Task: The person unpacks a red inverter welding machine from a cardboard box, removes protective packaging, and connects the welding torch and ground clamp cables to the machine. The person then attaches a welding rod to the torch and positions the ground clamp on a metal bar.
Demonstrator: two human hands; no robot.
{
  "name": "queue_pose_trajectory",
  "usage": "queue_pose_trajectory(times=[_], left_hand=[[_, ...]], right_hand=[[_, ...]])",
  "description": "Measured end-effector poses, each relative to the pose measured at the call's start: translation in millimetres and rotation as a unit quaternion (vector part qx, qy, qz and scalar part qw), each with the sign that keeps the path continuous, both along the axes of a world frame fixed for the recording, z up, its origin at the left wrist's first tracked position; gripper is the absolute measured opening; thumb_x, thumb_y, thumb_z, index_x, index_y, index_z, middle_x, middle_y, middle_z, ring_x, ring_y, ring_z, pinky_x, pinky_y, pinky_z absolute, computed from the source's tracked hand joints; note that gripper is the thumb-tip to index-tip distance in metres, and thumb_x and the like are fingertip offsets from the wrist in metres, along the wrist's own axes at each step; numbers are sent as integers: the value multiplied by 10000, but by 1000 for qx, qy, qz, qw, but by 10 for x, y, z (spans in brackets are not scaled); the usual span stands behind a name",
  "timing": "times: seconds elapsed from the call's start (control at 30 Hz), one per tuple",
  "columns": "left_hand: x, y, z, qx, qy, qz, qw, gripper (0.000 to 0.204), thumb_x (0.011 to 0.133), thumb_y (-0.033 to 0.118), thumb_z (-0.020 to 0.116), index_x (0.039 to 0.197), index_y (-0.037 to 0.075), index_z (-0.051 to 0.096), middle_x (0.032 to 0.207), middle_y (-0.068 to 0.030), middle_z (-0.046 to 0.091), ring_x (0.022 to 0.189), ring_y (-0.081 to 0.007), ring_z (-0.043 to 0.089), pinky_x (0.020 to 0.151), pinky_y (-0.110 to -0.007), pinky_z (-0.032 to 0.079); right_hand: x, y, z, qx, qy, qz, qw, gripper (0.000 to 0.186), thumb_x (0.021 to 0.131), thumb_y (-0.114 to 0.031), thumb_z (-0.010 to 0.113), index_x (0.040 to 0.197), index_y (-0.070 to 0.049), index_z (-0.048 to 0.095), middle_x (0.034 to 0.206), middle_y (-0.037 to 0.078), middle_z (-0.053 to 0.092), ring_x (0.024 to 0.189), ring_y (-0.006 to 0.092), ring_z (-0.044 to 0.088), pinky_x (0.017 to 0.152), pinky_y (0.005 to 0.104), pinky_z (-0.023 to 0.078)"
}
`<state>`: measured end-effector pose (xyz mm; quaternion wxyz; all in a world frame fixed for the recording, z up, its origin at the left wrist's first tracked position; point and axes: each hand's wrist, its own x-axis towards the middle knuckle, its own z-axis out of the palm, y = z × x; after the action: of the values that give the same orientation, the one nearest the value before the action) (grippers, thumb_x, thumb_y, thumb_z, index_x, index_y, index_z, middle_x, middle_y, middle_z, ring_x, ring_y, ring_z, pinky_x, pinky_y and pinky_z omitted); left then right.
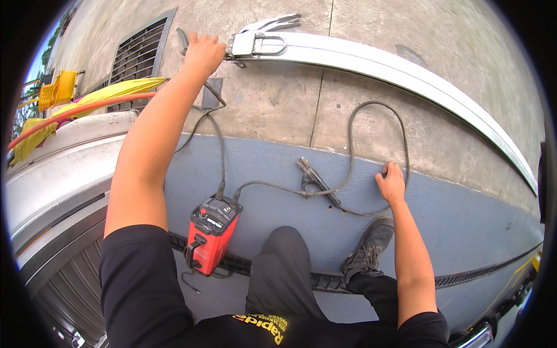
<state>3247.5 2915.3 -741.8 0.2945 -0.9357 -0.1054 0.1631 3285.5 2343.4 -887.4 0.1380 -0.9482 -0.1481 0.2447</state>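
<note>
My left hand [204,53] grips a black clamp [183,39] beside the bracket [248,45] at the left end of a long silver metal beam [383,61]. My right hand [390,184] is curled near a looping black cable [351,133]; whether it holds anything is hidden. A black electrode holder [319,184] lies on the grey-blue step left of that hand. A red portable welder [213,235] stands by my left knee, cables connected at its top.
Yellow cloth [125,88] and an orange hose [87,104] lie along the left side, beside a floor grate [134,52] and yellow equipment [57,91]. A ribbed metal panel [67,272] is at lower left. A dark drain strip [476,272] runs behind my foot.
</note>
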Motion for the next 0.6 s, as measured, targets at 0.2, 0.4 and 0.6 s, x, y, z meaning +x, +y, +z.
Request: queue_pose_trajectory(times=[0.2, 0.4, 0.6], left_hand=[[63, -98, 49, 7, 11, -2, 1000, 259, 915, 155, 631, 1168, 187, 676, 1194, -45, 653, 1202, -247, 593, 1061, -565, 354], [120, 87, 225, -91, -117, 100, 984, 504, 908, 427, 647, 1351, 186, 620, 1345, -86, 633, 1277, -281, 571, 1075, -604, 336], [-139, 880, 373, -342, -300, 359, 815, 584, 966, 478, 568, 1438, 137, 542, 1302, -99, 678, 1168, -258, 640, 966, -476, 449]], right_hand=[[-6, -2, -2, -7, 3, 0, 1000, 265, 813, -220, 706, 978, -70, 563, 1053, 147, 588, 1070, 368, 577, 888, 491, 482], [-6, -11, -14, -2, 1, -1, 1000, 270, 812, -223, 706, 983, -73, 562, 1046, 146, 586, 1064, 367, 578, 885, 492, 481], [-2, -8, -2, -2, -1, 2, 1000, 274, 810, -227, 710, 973, -71, 555, 1041, 150, 584, 1061, 369, 579, 883, 494, 479]])
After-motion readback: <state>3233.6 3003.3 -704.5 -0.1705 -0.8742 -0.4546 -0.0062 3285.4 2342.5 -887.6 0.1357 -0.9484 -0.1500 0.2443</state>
